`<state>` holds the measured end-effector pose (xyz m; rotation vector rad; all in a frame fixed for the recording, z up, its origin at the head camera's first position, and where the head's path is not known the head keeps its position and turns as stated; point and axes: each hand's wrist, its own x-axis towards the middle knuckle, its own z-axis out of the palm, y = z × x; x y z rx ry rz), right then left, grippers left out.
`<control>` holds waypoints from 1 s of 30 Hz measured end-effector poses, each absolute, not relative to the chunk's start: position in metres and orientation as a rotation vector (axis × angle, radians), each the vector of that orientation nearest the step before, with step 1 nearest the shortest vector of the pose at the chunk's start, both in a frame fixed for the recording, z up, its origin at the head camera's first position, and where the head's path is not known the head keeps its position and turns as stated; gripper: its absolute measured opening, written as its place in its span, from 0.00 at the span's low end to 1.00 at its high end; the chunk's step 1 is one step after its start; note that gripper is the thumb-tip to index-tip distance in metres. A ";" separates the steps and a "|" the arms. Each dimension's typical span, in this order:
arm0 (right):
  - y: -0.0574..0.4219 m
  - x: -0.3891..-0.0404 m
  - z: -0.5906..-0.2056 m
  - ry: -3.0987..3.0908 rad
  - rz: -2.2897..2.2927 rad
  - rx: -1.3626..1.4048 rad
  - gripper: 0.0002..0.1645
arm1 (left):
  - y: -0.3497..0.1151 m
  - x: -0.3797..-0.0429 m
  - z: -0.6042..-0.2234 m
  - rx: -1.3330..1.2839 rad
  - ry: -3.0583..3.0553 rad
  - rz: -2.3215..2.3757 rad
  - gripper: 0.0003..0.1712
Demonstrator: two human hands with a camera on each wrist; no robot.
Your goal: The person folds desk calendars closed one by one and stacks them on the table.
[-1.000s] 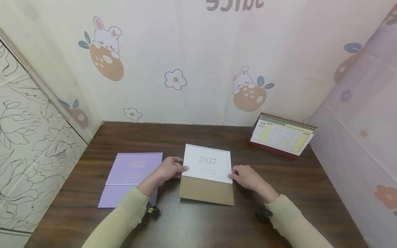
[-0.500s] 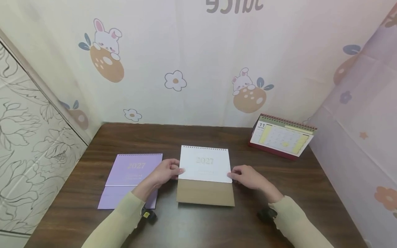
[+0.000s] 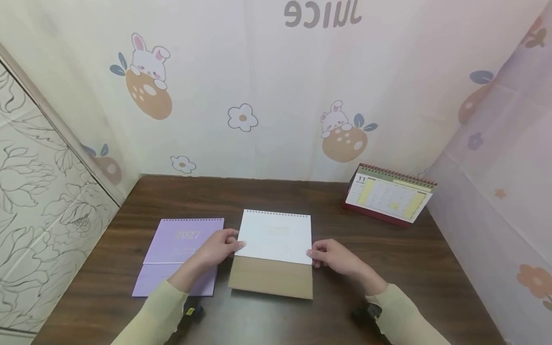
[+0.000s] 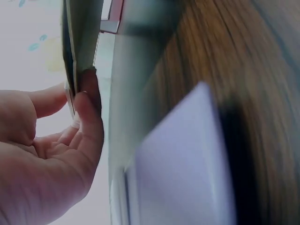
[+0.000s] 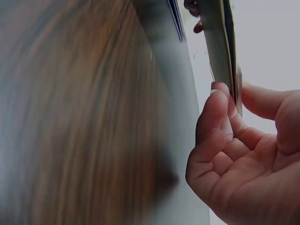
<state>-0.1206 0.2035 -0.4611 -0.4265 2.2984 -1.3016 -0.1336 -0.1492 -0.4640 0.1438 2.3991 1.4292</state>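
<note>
A white spiral-bound desk calendar sits midway between the left and right edges of the wooden desk, held at both sides; I cannot tell whether its base touches the desktop. Its cover bears faint gold print, too washed out to read. Below the cover shows a plain brown base panel.

The left hand pinches the left side, thumb on the white face and fingers behind. The right hand pinches the right side likewise. In both wrist views, thumb and fingers are parted only by the thickness of the board and pages.

Toward the desk's left edge, just beside, is a purple spiral desk calendar, partly covered by the left forearm. It reads "2027" in gold; the smaller line under that is illegible.

Near the desk's far right corner, well apart from the others, stands a red-based desk calendar with "11" at its page's upper left. Behind the far edge hangs a rabbit-print cloth lettered "Juice", mirrored.
</note>
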 end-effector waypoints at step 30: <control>0.055 -0.123 -0.472 2.371 -1.190 -0.492 0.16 | -0.241 -0.098 -0.455 -0.128 2.939 0.817 0.39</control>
